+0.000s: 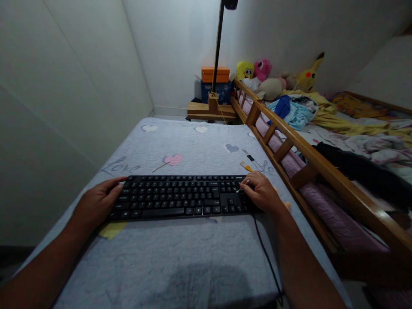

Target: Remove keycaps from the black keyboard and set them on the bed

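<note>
A black keyboard [180, 197] lies flat on the bed-like surface with the light blue cloth, its cable [265, 253] trailing toward me at the right. My left hand [98, 199] is closed around the keyboard's left end, thumb on top. Between thumb and fingers of my right hand [260, 189] is a cotton swab [238, 190], its white tip at the keys right of centre. That hand covers part of the number pad. Another cotton swab [161, 166] lies on the cloth behind the keyboard. Beyond my right hand lies a brush with a yellow handle [246, 166].
A thin tool with a black middle [250, 158] lies near the brush. A wooden bed rail [299, 150] runs along the right, with clothes [294, 111] and plush toys beyond it. At the back stand an orange box [215, 74] and a pole on a wooden base [202, 110].
</note>
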The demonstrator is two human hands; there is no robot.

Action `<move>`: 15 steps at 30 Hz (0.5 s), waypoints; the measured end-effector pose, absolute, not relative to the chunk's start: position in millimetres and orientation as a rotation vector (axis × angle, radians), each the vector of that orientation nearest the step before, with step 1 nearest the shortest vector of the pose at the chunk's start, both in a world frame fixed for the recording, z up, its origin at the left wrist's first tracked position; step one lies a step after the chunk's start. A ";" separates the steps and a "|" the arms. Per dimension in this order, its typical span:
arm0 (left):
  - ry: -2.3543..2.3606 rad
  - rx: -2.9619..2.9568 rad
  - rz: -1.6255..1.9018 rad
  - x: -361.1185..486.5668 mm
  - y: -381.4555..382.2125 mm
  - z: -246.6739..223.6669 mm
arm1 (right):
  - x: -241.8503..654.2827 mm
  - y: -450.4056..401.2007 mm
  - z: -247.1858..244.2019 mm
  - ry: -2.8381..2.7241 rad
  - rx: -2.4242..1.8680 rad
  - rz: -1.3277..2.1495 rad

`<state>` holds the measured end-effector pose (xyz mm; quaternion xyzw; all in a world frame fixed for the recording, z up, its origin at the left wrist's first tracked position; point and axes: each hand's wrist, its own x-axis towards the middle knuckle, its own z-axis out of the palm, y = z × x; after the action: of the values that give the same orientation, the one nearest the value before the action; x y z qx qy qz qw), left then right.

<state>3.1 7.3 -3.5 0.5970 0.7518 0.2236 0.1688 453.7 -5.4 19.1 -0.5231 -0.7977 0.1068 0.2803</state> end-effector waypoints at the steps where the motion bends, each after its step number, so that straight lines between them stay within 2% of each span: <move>1: 2.136 1.696 0.635 3.3 7.3 -3.3 | 454.5 -5.4 18.9 -2.137 -1.406 0.288; 15: 2.141 1.702 0.631 2.5 7.4 -4.3 | 454.2 -4.5 18.9 -2.080 -1.445 0.287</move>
<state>2.5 7.4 -4.3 0.5979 0.7520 0.2217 0.1667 454.2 -4.5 18.9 -0.5421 -0.7805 0.1077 0.2921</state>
